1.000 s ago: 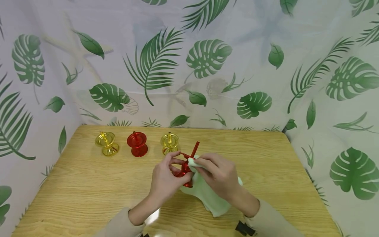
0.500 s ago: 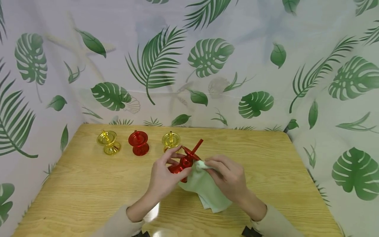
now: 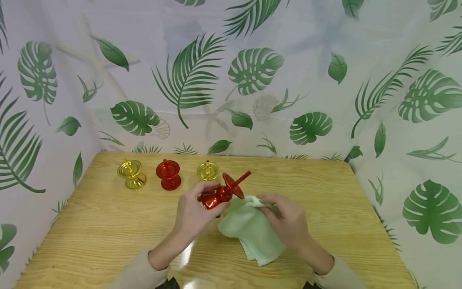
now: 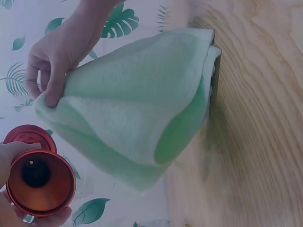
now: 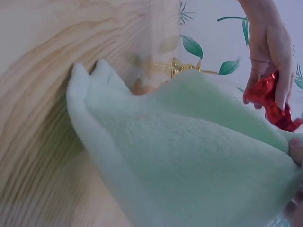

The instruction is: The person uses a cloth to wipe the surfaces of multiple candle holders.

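Observation:
My left hand (image 3: pixel 190 212) grips a shiny red candle holder (image 3: pixel 211 200) around its foot, tilted so its dish and thin stem point up to the right. In the left wrist view the hollow underside of the foot (image 4: pixel 56 182) faces the camera. My right hand (image 3: pixel 290 222) pinches the top edge of a pale green cloth (image 3: pixel 254 230) between thumb and fingers. The cloth hangs down from there in folds, its lower end at the table. The dish of the candle holder is just up and left of the pinched edge.
Along the back left of the wooden table (image 3: pixel 325 192) stand a gold candle holder (image 3: pixel 134 180), a red one (image 3: pixel 170 182) and another gold one (image 3: pixel 208 171), partly hidden behind my left hand. A leaf-printed curtain (image 3: pixel 213 80) surrounds the table's back and sides.
The held candle holder has tilted further over to the right. My right hand has drawn the cloth away from it, right and slightly down, leaving its dish uncovered.

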`<state>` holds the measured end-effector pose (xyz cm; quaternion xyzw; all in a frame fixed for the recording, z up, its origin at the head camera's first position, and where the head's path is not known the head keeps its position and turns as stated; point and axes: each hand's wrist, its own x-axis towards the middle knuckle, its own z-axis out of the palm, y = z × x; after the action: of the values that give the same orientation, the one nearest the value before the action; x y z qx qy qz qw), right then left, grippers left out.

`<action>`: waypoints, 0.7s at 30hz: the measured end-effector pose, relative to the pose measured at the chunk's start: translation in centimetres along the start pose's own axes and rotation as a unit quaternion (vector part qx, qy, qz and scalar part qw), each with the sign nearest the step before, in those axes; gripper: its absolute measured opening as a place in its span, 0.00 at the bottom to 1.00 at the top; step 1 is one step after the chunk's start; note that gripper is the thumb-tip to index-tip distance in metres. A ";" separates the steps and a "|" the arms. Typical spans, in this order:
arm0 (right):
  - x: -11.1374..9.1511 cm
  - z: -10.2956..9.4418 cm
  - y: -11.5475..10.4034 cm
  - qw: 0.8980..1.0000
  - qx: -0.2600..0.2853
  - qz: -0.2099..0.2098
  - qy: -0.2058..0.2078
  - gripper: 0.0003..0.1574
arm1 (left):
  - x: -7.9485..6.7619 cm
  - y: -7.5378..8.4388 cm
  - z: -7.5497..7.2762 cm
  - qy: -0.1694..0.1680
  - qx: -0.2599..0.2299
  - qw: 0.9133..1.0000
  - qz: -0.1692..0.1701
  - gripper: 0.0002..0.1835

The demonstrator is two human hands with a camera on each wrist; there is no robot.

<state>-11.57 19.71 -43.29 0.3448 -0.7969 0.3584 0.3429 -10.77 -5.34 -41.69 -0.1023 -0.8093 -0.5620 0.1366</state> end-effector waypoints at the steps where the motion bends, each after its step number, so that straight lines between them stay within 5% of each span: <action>1: -0.1 -0.3 0.2 1.000 -0.004 0.013 -0.005 0.15 | 0.0 0.0 -0.2 -0.001 0.009 1.000 0.011 0.25; 3: 0.1 -0.8 0.5 0.999 -0.009 0.034 -0.008 0.10 | 0.0 0.1 -0.5 -0.002 0.037 0.998 0.045 0.23; 9: 1.2 -2.0 1.6 0.995 0.011 0.096 -0.036 0.21 | -0.1 0.0 -0.9 -0.007 0.123 0.979 0.164 0.22; 16: 3.1 -2.8 2.9 0.976 0.047 0.182 -0.114 0.12 | -0.8 0.0 -0.4 -0.062 0.156 0.957 0.238 0.21; 21: 4.4 -2.9 2.9 0.960 0.057 0.206 -0.180 0.10 | -1.1 -0.1 0.1 -0.092 0.178 0.933 0.298 0.21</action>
<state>-15.36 22.16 -39.32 0.2506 -0.8777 0.3978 0.0925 -9.76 -5.32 -42.23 -0.3638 -0.8376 -0.3304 0.2387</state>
